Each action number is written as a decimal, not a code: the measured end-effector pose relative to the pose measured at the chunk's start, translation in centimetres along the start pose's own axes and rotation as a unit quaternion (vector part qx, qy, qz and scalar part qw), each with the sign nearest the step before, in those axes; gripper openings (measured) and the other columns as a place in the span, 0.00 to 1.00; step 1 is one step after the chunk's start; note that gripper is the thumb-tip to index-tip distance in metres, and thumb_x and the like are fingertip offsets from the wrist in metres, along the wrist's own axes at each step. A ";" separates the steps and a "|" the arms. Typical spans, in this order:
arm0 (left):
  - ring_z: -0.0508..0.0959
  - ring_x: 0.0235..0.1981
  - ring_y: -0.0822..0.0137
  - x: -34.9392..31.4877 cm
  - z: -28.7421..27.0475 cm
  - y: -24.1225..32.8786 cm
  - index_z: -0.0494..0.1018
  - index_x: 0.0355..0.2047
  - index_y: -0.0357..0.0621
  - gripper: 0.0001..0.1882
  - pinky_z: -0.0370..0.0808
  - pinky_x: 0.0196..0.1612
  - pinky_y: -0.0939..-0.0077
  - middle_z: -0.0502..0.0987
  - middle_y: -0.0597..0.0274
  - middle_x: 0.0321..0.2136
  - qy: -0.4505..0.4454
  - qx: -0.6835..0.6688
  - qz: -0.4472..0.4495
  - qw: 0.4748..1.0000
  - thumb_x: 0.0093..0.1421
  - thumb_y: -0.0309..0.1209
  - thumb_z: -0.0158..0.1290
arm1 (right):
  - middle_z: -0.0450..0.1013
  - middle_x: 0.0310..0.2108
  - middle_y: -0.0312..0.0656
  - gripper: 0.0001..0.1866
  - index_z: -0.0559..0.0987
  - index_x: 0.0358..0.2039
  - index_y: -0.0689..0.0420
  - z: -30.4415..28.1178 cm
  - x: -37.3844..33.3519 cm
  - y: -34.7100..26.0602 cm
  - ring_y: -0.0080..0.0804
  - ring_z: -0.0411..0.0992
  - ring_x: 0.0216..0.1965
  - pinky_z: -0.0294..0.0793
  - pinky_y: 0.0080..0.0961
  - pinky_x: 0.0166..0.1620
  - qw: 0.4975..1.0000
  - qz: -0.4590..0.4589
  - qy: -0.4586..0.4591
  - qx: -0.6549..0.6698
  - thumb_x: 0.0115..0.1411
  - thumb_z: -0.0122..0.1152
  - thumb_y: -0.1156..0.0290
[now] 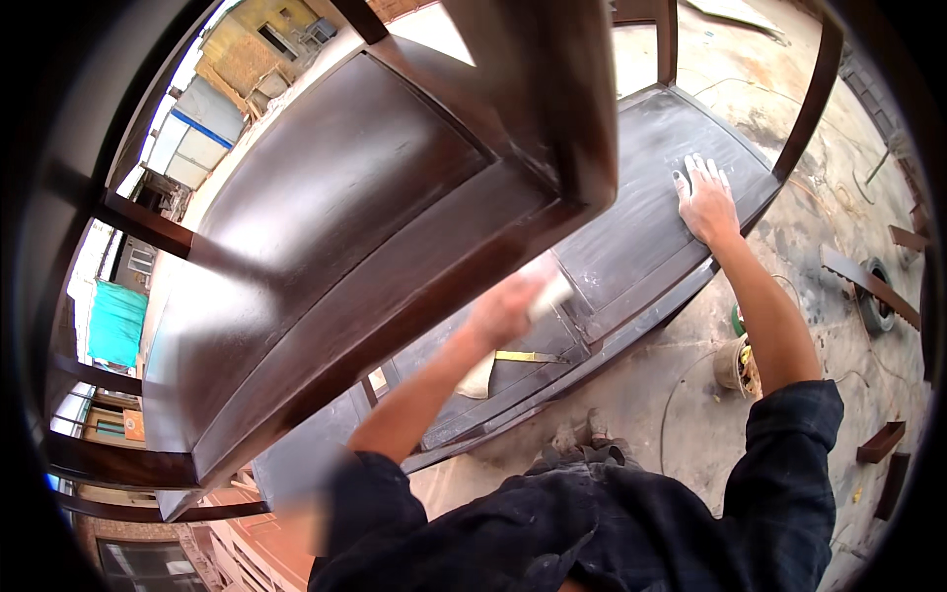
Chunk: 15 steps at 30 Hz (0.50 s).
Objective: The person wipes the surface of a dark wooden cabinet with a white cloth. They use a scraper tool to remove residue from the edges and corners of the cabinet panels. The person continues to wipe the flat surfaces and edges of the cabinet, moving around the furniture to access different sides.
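Note:
My left hand (505,311), smeared by motion, is closed around a pale pad (552,292) whose exact kind I cannot make out. It is over the lower dark wooden panel (641,187), just under the edge of a raised, glossy brown panel (326,187). My right hand (708,205) lies flat near the lower panel's right end, fingers spread, with whitish dust on them. Pale streaks of dust mark the panel's surface. Nearer to me, a yellow strip-like tool (528,356) and a folded cream sheet (477,379) rest on the woodwork.
The raised panel's frame and dark bars (148,227) stand close on the left. On the concrete floor to the right are a bucket (732,365) with things in it, a tyre (874,296) and wooden offcuts (881,442). A turquoise cloth (116,323) hangs far left.

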<state>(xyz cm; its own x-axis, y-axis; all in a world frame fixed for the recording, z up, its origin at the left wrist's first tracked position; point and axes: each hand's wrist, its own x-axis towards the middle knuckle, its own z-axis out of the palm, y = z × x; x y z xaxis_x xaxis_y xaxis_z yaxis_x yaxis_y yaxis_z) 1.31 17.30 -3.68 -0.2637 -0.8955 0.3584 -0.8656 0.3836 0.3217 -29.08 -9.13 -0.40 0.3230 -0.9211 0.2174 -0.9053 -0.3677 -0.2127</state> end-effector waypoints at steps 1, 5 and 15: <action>0.77 0.55 0.47 1.8 -1.2 0.3 0.74 0.58 0.42 0.27 0.74 0.59 0.59 0.77 0.45 0.53 -0.066 -0.023 -0.111 0.991 0.56 0.20 0.51 | 0.55 0.72 0.47 0.33 0.61 0.70 0.59 -0.2 0.0 0.3 0.45 0.48 0.74 0.42 0.39 0.75 1.000 0.005 0.002 -0.007 0.74 0.35 0.49; 0.74 0.60 0.48 0.7 0.6 4.7 0.76 0.54 0.37 0.23 0.71 0.63 0.60 0.76 0.44 0.55 0.012 -0.010 0.006 1.000 0.57 0.22 0.47 | 0.57 0.71 0.47 0.33 0.62 0.69 0.60 -0.4 -0.1 0.6 0.44 0.50 0.74 0.43 0.39 0.75 1.000 0.010 0.011 -0.012 0.74 0.35 0.50; 0.78 0.52 0.49 1.7 0.3 3.8 0.76 0.54 0.41 0.24 0.74 0.56 0.53 0.78 0.43 0.50 0.023 -0.077 -0.105 0.991 0.56 0.20 0.49 | 0.59 0.70 0.49 0.32 0.62 0.68 0.61 0.4 -0.3 0.8 0.45 0.52 0.72 0.46 0.39 0.74 0.999 -0.001 0.035 0.001 0.73 0.39 0.52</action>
<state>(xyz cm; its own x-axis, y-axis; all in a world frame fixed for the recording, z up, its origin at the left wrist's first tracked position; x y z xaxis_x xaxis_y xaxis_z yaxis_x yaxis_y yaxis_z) -2.53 17.12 -2.12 -0.0610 -0.9496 0.3073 -0.8228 0.2222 0.5232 -29.80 -9.17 -0.99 0.3051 -0.9088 0.2844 -0.9037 -0.3706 -0.2146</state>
